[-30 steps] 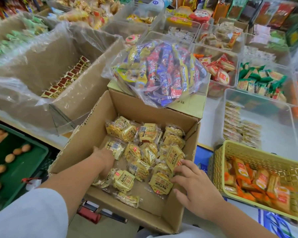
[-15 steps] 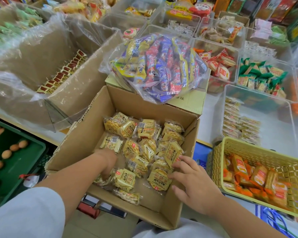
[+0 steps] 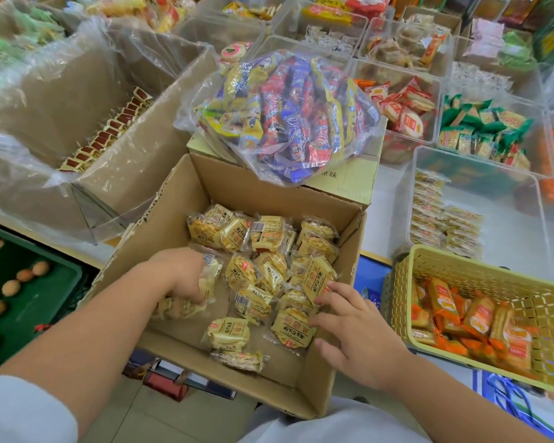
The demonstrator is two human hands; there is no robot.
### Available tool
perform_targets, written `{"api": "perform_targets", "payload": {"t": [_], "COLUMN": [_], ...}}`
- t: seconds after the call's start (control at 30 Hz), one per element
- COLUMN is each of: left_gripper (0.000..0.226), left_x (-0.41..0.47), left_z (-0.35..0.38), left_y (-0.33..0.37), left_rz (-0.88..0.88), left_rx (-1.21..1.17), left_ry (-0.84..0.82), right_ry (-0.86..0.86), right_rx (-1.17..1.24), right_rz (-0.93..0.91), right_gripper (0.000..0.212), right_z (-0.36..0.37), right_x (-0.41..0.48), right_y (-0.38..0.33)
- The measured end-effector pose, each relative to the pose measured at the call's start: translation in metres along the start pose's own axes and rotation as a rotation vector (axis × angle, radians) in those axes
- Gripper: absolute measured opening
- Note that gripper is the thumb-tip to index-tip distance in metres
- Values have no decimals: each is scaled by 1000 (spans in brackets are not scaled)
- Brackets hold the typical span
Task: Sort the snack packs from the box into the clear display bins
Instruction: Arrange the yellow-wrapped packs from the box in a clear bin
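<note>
An open cardboard box (image 3: 160, 225) in front of me holds several yellow snack packs (image 3: 266, 235). My left hand (image 3: 183, 273) is inside the box at its left side, fingers curled round a couple of yellow packs (image 3: 210, 276). My right hand (image 3: 352, 327) reaches in over the box's right wall, fingers spread and touching the packs (image 3: 293, 327) on that side. A clear display bin (image 3: 410, 187) at the right holds a few rows of the same kind of pale packs (image 3: 442, 219).
A clear bag of blue, red and yellow bars (image 3: 288, 113) lies on a closed carton behind the box. A yellow basket (image 3: 461, 260) with orange packs stands right. A plastic-lined carton (image 3: 61, 107) is left, a green crate (image 3: 45, 302) lower left. More clear bins (image 3: 403, 100) fill the back.
My left hand has gathered yellow packs at the box's left and lifted slightly. My right hand has slid a little further in over the packs on the right.
</note>
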State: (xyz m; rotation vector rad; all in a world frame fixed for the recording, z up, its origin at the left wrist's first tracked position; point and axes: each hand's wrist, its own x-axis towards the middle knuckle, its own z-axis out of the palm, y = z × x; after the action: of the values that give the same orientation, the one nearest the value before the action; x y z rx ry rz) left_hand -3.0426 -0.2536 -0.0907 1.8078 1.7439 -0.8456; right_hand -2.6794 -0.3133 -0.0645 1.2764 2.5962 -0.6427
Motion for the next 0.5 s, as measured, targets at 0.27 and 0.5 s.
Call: {"api": "perform_targets", "payload": {"t": [0.27, 0.5], "left_gripper": [77, 117], "left_x": [-4, 0], "left_z": [15, 35], "left_y": [18, 36], "left_rz": [-82, -126], "left_rx": [-831, -926], "left_ry": [-271, -507], "right_ry": [44, 34], "right_rx": [30, 22], "right_rz": [-24, -17], "right_gripper": [45, 46], "right_z": [2, 3], "right_x": [-1, -1], "right_y": [2, 3]}}
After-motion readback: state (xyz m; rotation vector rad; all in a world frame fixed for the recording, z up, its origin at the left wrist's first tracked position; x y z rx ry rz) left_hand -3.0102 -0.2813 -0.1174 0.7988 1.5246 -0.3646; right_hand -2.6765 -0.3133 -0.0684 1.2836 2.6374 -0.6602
